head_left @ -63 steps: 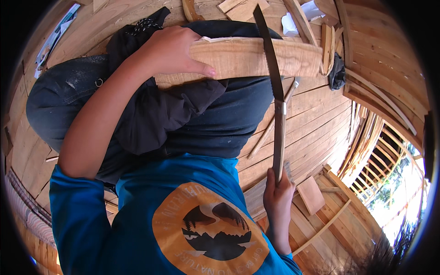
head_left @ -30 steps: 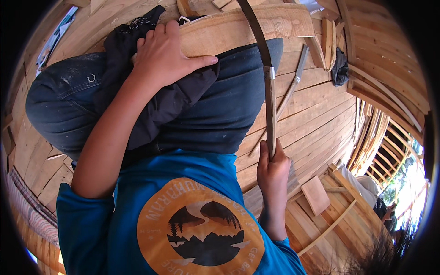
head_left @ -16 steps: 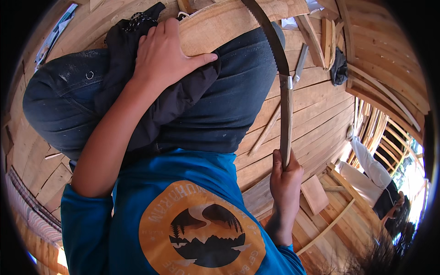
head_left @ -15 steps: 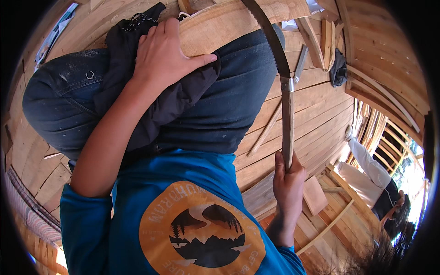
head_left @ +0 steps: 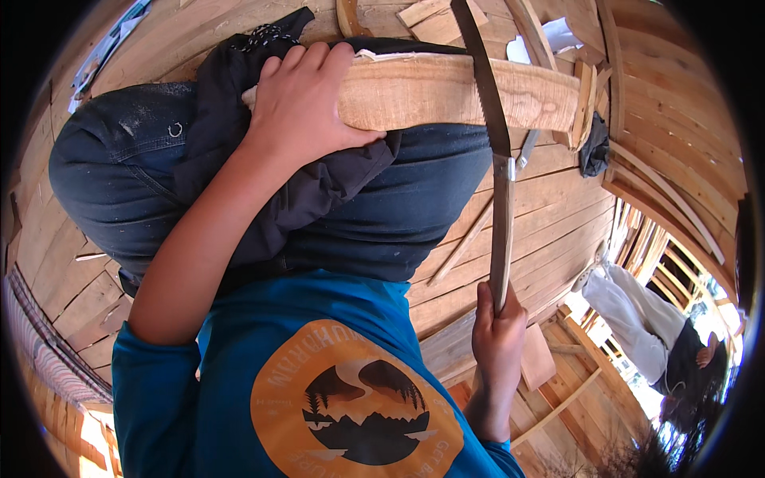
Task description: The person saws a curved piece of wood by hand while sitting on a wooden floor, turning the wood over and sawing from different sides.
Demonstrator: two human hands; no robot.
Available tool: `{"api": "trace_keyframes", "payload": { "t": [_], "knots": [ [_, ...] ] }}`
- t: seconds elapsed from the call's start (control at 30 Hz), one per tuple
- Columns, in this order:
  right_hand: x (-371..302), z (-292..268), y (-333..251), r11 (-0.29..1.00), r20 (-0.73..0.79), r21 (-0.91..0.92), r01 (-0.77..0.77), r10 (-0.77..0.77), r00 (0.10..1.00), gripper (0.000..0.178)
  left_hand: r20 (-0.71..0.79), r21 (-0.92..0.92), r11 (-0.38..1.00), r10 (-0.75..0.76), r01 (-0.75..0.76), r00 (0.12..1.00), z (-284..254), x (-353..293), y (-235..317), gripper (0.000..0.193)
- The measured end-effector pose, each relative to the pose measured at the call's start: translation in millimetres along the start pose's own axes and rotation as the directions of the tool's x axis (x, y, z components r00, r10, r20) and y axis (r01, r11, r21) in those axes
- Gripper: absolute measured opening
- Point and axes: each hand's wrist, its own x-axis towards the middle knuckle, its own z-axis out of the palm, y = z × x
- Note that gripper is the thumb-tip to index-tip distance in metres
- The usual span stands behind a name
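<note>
- A person in a blue shirt sits on a wooden plank floor (head_left: 558, 231), knees drawn up in dark trousers (head_left: 398, 207), seen from above.
- A thick wooden plank (head_left: 462, 92) lies across the knees over a dark cloth (head_left: 303, 183); nothing clamps it, so I judge it could roll or slide under the saw's push.
- The left hand (head_left: 307, 103) presses down on the plank, fingers curled over its far edge. It sits near the cut line, so a jumping blade could reach it.
- A long handsaw (head_left: 498, 159) crosses the plank near its right end, blade touching the wood. The leg lies directly beneath, so cutting through risks the trousers.
- The right hand (head_left: 498, 334) has its grip closed around the saw's handle end, low beside the hip; at that stretch the blade may wander or bind.
</note>
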Motion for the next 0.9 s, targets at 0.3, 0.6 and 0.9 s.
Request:
{"api": "trace_keyframes", "payload": {
  "t": [0.3, 0.6, 0.9],
  "knots": [
    [5.6, 9.5, -7.9, 0.999, -0.022, 0.043, 0.027, -0.026, 0.999, 0.018, -0.051, -0.025, 0.995, -0.096, 0.095, 0.994, 5.0, -2.9, 3.2, 0.085],
    [-9.8, -3.6, 13.5, 0.996, -0.022, -0.043, 0.075, -0.076, 0.997, 0.017, 0.083, -0.048, 0.986, -0.154, 0.159, 0.985, -5.8, 1.3, 4.7, 0.091],
    [15.5, 8.2, 3.8, 0.996, -0.019, 0.084, 0.036, -0.034, 0.999, 0.019, 0.003, -0.051, 0.987, -0.150, 0.150, 0.989, 4.3, -2.3, 3.6, 0.083]
  ]
}}
